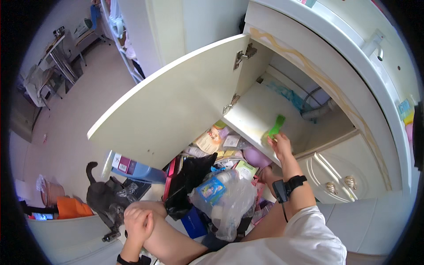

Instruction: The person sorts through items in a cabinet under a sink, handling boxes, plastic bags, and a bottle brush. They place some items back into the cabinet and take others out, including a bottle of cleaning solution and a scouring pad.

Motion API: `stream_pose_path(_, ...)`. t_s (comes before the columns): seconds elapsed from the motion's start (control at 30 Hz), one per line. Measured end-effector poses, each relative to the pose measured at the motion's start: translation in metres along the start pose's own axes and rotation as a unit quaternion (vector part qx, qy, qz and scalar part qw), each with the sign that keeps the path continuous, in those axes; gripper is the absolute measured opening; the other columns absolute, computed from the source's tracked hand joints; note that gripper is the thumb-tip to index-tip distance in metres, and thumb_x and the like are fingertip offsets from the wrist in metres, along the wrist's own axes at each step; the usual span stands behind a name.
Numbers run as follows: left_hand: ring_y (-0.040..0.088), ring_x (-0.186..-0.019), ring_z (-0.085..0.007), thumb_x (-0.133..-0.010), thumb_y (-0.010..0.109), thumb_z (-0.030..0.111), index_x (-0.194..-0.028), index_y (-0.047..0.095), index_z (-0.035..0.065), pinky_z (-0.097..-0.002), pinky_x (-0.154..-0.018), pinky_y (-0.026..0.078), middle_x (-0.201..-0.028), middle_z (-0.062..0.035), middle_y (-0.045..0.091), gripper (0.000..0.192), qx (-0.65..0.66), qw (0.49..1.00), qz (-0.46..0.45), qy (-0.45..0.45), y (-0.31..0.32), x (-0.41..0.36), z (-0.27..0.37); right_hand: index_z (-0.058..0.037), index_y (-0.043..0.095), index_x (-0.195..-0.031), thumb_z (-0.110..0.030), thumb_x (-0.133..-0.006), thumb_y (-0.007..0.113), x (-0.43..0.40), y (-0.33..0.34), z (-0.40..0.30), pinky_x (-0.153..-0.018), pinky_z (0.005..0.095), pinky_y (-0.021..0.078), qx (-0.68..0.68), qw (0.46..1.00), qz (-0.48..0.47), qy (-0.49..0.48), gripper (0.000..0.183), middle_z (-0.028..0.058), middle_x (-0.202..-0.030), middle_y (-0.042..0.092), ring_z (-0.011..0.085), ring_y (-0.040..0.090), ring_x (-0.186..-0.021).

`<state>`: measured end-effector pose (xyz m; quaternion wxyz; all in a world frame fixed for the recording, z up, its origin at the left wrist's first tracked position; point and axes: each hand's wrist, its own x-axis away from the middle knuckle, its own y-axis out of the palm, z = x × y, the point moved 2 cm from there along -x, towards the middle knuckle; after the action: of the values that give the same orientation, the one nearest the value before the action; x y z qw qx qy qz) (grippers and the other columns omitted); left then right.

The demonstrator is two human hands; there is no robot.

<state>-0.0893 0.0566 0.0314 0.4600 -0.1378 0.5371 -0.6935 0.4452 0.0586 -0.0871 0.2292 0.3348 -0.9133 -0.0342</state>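
Note:
In the head view my right hand (281, 145) grips the near end of a bright green brush or scraper (277, 126); its exact kind I cannot tell. The green tool lies against the white floor board (251, 109) of a cabinet under a washbasin, near its front edge. To the left the curved cabinet door (179, 102) stands wide ajar on metal hinges. Pipes (314, 113) and crumpled blue plastic (288, 94) are at the back of the cabinet. My left hand (139, 223) rests on my left knee, holding nothing visible.
Below the cabinet lie a clear plastic bag (232, 205) of packages, a black plastic bag (192, 175), boxes and a purple rounded item (256, 157). A grey cat (106, 198) stands beside my left knee, near a blue bin (142, 172). The basin's rim (351, 43) overhangs at the right.

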Motion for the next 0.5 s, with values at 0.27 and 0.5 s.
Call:
stream_pose_path(0.27, 0.057, -0.074, -0.0252, -0.068, 0.062, 0.011, -0.072, 0.061, 0.0075, -0.0376, -0.076, 0.041, -0.073, -0.0084, 0.060, 0.006, -0.029, 0.998, 0.029, 0.038, -0.004, 0.006, 0.007, -0.0017, 0.040, -0.124, -0.008, -0.087, 0.044, 0.145, -0.010, 0.053, -0.069, 0.0242, 0.0502, 0.074, 0.994, -0.079, 0.031, 0.038, 0.0050, -0.096, 0.053, 0.0134, 0.058, -0.082)
stream_pose_path(0.5, 0.057, -0.080, -0.0258, -0.071, 0.063, 0.010, -0.083, 0.062, 0.0054, -0.0365, -0.077, 0.042, -0.083, -0.0095, 0.061, 0.013, 0.062, 0.997, 0.028, 0.021, -0.006, 0.009, 0.021, -0.0027, 0.035, -0.130, -0.006, -0.088, 0.043, 0.234, -0.021, 0.064, -0.077, 0.0216, 0.0457, 0.111, 0.985, -0.132, 0.004, 0.042, 0.0022, -0.106, 0.053, 0.0099, 0.053, -0.091)
